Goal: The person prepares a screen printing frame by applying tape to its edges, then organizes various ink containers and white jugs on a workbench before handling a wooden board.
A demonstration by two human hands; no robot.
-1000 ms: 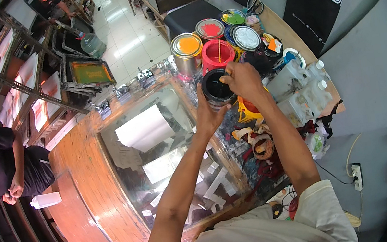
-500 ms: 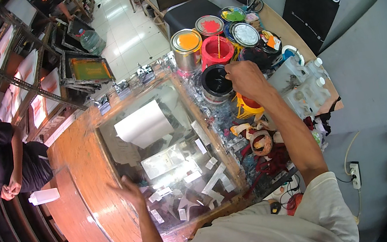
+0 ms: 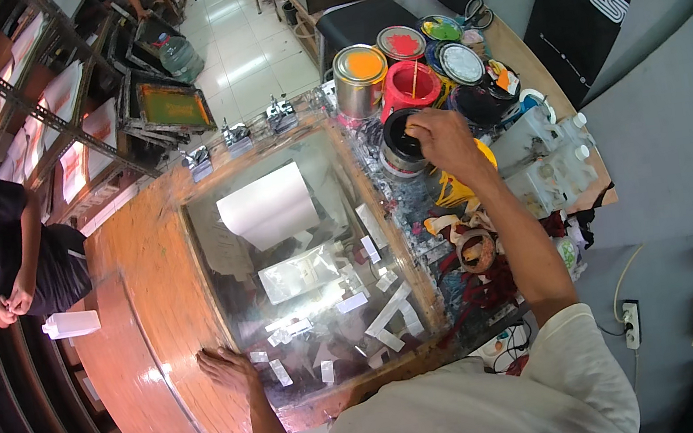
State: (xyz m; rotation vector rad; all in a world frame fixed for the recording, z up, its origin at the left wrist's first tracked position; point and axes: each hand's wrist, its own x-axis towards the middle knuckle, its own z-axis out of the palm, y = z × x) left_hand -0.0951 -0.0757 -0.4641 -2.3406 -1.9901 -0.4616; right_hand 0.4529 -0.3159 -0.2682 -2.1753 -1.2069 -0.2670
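Observation:
My right hand (image 3: 446,146) is over the mouth of a can of black ink (image 3: 398,165). Its fingers are pinched together at the opening, and whatever they grip is hidden. Beside that can stand a pink-red tub (image 3: 409,88) with a thin stick in it and a metal can with an orange top (image 3: 359,82). Partly behind my right wrist is a yellow-smeared container (image 3: 453,191). My left hand (image 3: 228,372) lies flat, fingers stretched, on the orange-brown wooden table (image 3: 169,330), next to the framed glass panel (image 3: 224,260).
A curled white sheet (image 3: 268,207) and several tape scraps lie on the glass. Metal clamps (image 3: 236,134) line the far edge. Rags and a tape roll (image 3: 475,251) sit right, near plastic bottles (image 3: 569,176). Across the table a person (image 3: 0,243) sits by a white bottle (image 3: 71,324).
My left hand has come down from above the glass panel's edge onto the wooden tabletop. My right hand stays at the black ink can, reaching further over its mouth. The view has shifted slightly.

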